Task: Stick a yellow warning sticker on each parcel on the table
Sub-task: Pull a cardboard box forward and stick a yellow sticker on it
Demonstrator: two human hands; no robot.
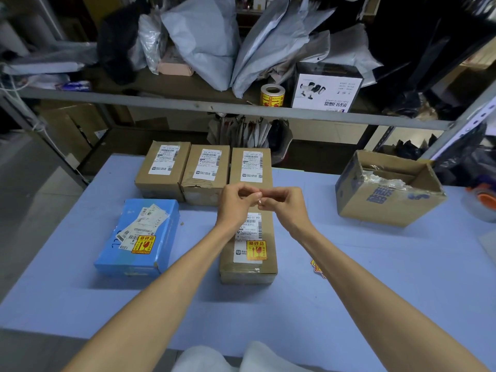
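Note:
My left hand [236, 202] and my right hand [281, 206] meet fingertip to fingertip above the near brown parcel [248, 267]. Together they pinch a small white scrap [259, 202]; what it is cannot be told. That parcel carries a yellow warning sticker [256, 250] on its label. The blue parcel [139, 261] to the left also bears a yellow sticker [143, 244]. Three brown parcels stand in a row behind, left [163, 181], middle [205, 185] and right [251, 157], each showing only a white label. A few loose yellow stickers [316, 268] peek out beside my right forearm.
A roll of yellow stickers [272, 95] stands on the shelf above the blue table [375, 264], next to a white product box [324, 92]. An open cardboard box [389, 200] sits at the right, with a tape roll [483, 202] beyond it. Grey mailer bags crowd the shelf.

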